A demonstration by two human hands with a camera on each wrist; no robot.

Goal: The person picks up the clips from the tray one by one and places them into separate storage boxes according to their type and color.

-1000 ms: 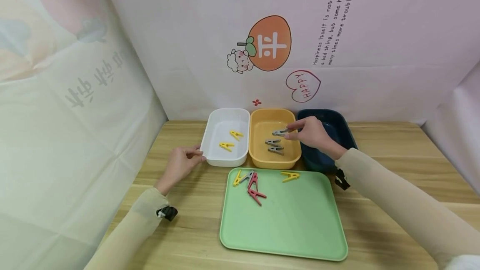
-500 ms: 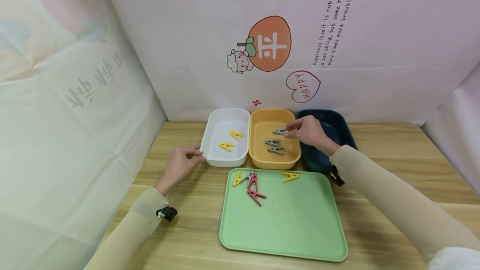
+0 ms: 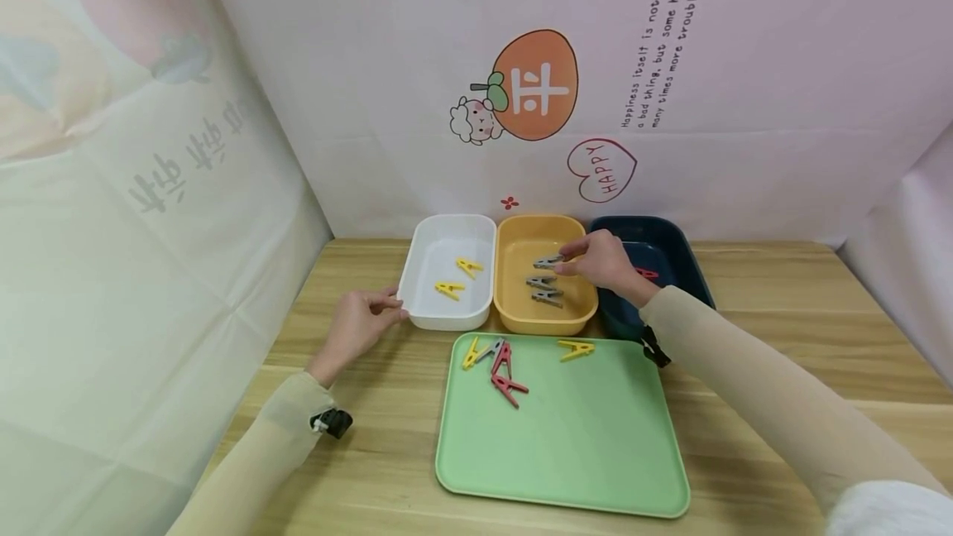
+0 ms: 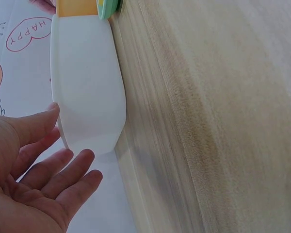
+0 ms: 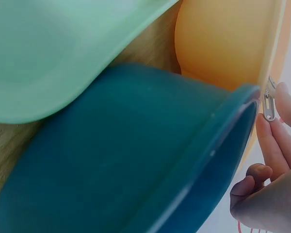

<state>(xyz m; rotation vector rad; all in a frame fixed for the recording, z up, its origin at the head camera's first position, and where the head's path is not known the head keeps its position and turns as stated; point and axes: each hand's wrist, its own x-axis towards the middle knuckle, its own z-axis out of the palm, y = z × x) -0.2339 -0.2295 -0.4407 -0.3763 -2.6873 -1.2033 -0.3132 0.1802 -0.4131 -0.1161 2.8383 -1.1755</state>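
My right hand (image 3: 605, 261) pinches a grey clothespin (image 3: 547, 261) between thumb and fingers, over the yellow bin (image 3: 546, 326). Two more grey clothespins (image 3: 543, 283) lie in that bin, just nearer to me. In the right wrist view the held clothespin (image 5: 268, 104) shows at the fingertips, beyond the blue bin's rim. My left hand (image 3: 356, 331) touches the left front corner of the white bin (image 3: 447, 323), its fingers loosely bent. From the left wrist, the thumb tip is right at the white bin's rim (image 4: 54, 73), the other fingers spread beside its wall.
Two yellow clothespins (image 3: 450, 290) lie in the white bin. A red clothespin (image 3: 646, 273) shows in the dark blue bin (image 3: 692, 271), partly behind my right hand. Nearer me, a green tray (image 3: 566, 437) bears yellow, grey and red clothespins (image 3: 510, 390). A printed cloth (image 3: 402, 106) hangs behind.
My right hand has shifted slightly left with the grey clothespin, uncovering the red clothespin in the dark blue bin. The left hand stays at the white bin.
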